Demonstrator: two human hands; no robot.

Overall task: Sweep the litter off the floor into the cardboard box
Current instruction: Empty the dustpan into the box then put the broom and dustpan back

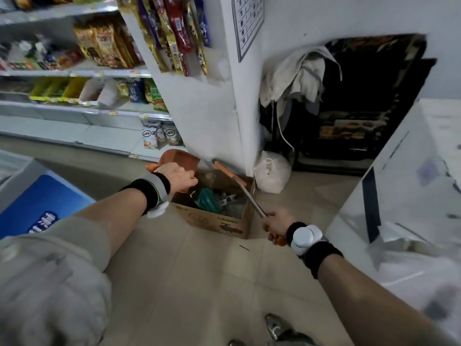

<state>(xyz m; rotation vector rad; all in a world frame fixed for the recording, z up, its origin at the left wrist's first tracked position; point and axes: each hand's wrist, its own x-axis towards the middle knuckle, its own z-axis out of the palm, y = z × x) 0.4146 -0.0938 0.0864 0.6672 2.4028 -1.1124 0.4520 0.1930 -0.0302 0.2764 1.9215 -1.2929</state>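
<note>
two sets of fingers, both curled round something: left hand (178,174) gripping the orange dustpan (180,159), tilted over the far left corner of the cardboard box (212,221); right hand (278,227) wrapped round the near end of a long broom handle (245,193), slanting up and away across the box's right edge, orange sleeve at its far end near the wall. dark wristbands with white pods on both wrists. box open on the tiled floor (199,283), against the foot of a white pillar (207,108), with litter (217,199) inside: something green, dark scraps, clear wrapping. just right of the box, a tied white bag (273,173). behind it, pale cloth (296,76) draped over a dark chair. left of the pillar, shelves (74,71) of packaged snacks. small dark sliver on the floor near the right wrist. shoes (277,328) at the bottom edge.
</note>
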